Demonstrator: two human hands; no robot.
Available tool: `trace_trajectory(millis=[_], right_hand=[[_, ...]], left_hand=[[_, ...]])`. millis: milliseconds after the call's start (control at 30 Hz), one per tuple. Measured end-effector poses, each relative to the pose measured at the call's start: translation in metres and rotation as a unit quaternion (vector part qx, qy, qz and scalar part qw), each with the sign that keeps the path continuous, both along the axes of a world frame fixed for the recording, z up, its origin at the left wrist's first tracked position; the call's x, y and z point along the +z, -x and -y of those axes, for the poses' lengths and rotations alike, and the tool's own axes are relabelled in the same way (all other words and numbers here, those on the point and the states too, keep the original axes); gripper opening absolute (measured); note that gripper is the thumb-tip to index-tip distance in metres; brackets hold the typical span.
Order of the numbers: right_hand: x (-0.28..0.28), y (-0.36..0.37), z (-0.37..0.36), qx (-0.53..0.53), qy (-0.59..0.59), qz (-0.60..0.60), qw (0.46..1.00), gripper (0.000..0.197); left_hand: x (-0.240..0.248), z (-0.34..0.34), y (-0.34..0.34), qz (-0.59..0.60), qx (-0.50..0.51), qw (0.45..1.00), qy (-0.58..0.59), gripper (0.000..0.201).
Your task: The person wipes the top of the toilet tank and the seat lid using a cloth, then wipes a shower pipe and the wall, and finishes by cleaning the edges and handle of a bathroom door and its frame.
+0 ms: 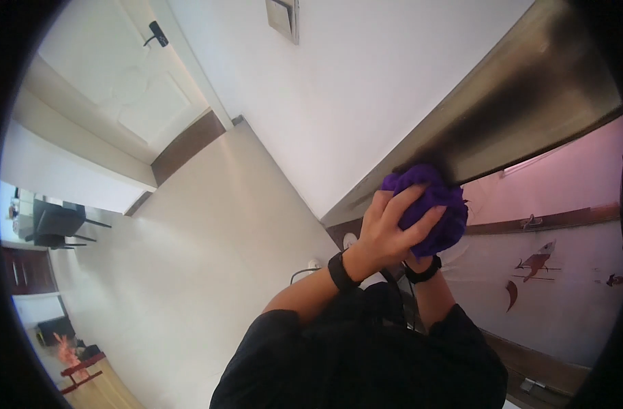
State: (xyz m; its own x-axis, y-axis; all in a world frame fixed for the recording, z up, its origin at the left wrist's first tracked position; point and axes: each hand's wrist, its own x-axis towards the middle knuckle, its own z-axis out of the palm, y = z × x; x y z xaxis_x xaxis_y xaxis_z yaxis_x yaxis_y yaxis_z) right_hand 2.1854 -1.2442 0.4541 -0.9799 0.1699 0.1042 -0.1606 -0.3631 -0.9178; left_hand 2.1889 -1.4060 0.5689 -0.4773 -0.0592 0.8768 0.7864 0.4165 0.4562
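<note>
A bunched purple cloth is in my left hand, whose fingers are spread over it and curled into its folds. The cloth rests at the lower edge of a glossy bronze-brown panel, which has dark, blurred reflections. My right hand is behind and under the cloth. Only a small part of it near the wrist shows, and its fingers are hidden. Each wrist has a black band, the left band and the right band.
A white wall with a switch plate meets the panel. To the right is a pale surface with a red fish picture and a brown strip. A white door, dark chair and pink flowers are left of the pale floor.
</note>
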Motion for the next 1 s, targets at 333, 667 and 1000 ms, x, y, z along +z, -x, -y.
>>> trace_trajectory(millis=[333, 667, 1000], right_hand=[[-0.061, -0.018, 0.053, 0.061, -0.093, 0.068, 0.991, 0.050], [-0.014, -0.009, 0.035, -0.015, 0.001, 0.021, 1.000, 0.044], [-0.058, -0.011, 0.043, 0.012, -0.095, -0.030, 0.995, 0.039]], left_hand=[[-0.102, 0.005, -0.026, 0.171, -0.023, 0.984, 0.032, 0.057], [-0.042, -0.002, -0.012, 0.061, -0.020, 0.998, 0.014, 0.053], [-0.092, -0.034, -0.021, 0.031, 0.006, 0.999, -0.018, 0.037]])
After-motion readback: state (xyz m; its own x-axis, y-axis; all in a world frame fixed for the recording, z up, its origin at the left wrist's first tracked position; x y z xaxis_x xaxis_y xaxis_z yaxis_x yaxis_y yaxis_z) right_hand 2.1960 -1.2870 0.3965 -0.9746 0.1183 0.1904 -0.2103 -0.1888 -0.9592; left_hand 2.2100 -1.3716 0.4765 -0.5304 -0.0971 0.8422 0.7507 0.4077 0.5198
